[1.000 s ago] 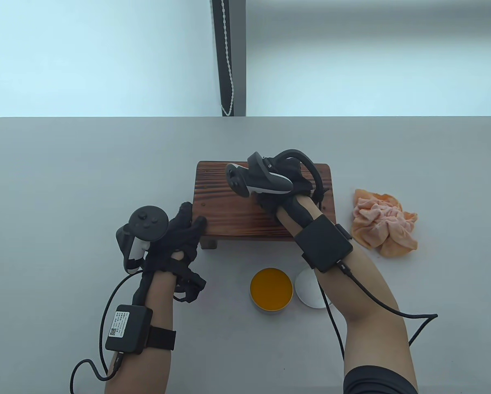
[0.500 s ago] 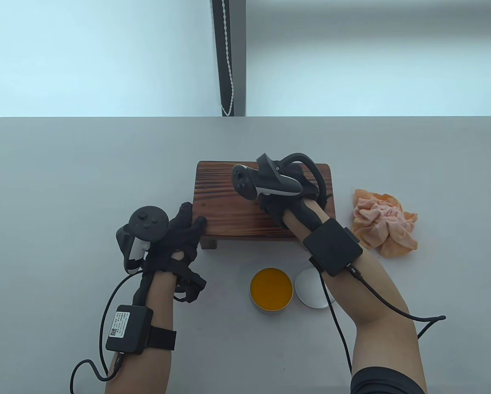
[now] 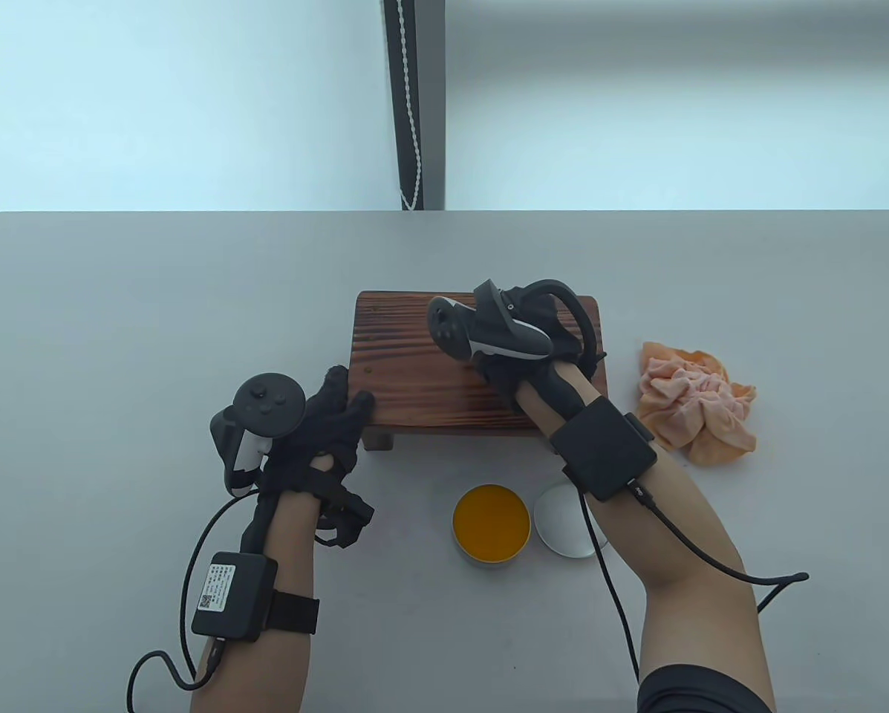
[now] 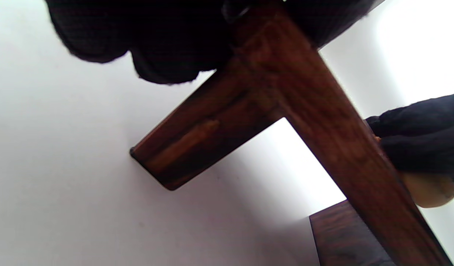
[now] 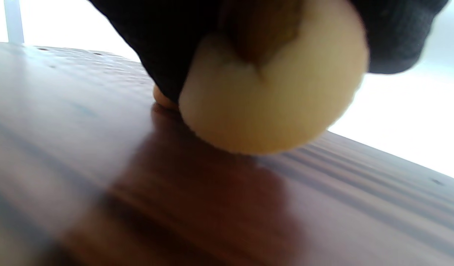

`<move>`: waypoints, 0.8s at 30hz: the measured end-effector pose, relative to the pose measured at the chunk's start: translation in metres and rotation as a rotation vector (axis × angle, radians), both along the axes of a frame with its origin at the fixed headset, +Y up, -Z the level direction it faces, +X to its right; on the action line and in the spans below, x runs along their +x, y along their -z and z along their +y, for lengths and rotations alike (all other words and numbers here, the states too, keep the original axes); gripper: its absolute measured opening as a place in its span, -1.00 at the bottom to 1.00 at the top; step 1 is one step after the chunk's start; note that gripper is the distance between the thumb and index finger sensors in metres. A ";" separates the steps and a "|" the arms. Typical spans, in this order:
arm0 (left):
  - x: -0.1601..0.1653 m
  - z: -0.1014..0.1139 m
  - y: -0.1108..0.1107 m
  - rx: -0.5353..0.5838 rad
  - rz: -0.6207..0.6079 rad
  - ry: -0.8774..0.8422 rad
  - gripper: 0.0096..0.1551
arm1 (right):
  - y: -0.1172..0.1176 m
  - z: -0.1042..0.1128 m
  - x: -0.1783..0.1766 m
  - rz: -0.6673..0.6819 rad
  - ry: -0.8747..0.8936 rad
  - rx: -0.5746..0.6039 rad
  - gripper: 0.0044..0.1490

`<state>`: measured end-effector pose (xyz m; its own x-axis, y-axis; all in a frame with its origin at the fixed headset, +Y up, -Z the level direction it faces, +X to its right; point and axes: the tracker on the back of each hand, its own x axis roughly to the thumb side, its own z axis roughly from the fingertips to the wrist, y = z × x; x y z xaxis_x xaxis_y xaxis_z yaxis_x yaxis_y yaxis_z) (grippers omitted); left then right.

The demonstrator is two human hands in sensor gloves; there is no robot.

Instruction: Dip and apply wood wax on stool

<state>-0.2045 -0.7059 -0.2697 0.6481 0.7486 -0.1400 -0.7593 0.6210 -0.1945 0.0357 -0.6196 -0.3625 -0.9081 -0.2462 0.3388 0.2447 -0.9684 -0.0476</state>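
The right hand [image 3: 522,338] is sliding a little further toward the right end of the stool [image 3: 407,356] than it was a moment ago, the forearm swinging right with it. Its gloved fingers are curled around a pale yellow sponge pad [image 5: 275,99], and the right wrist view shows that pad pressing down on the dark striped seat, with a glossier patch just in front of it. The stool itself is not shifting; it is sitting near the middle of the table [image 3: 117,312], seat up.

The left hand [image 3: 318,431] is staying exactly where it was, clamping the stool's near left corner: thumb lying on the seat edge, fingers wrapping over the left end above the leg [image 4: 197,136].

The open tin of orange wax [image 3: 491,524] is resting toward the table's near edge, below the stool, and its silver lid [image 3: 563,523] is lying just beside it on the right, partly under the right forearm. A crumpled peach cloth [image 3: 693,405] is lying off the stool's right end, unmoved.
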 end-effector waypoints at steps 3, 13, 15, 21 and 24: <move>0.000 0.000 0.000 -0.002 0.000 -0.004 -0.04 | -0.006 0.003 0.002 0.009 -0.047 -0.063 -0.50; 0.000 0.001 0.000 -0.001 0.003 -0.004 -0.05 | 0.004 0.000 0.007 -0.015 -0.025 -0.004 -0.50; 0.000 0.000 0.000 -0.001 0.004 -0.009 -0.05 | -0.002 0.001 0.006 -0.002 -0.071 -0.034 -0.49; 0.001 0.001 0.000 0.003 0.003 0.004 -0.05 | -0.010 0.002 0.004 0.029 -0.004 -0.037 -0.51; 0.001 0.001 0.000 0.003 0.001 0.003 -0.05 | 0.004 0.001 0.015 -0.025 0.031 -0.022 -0.51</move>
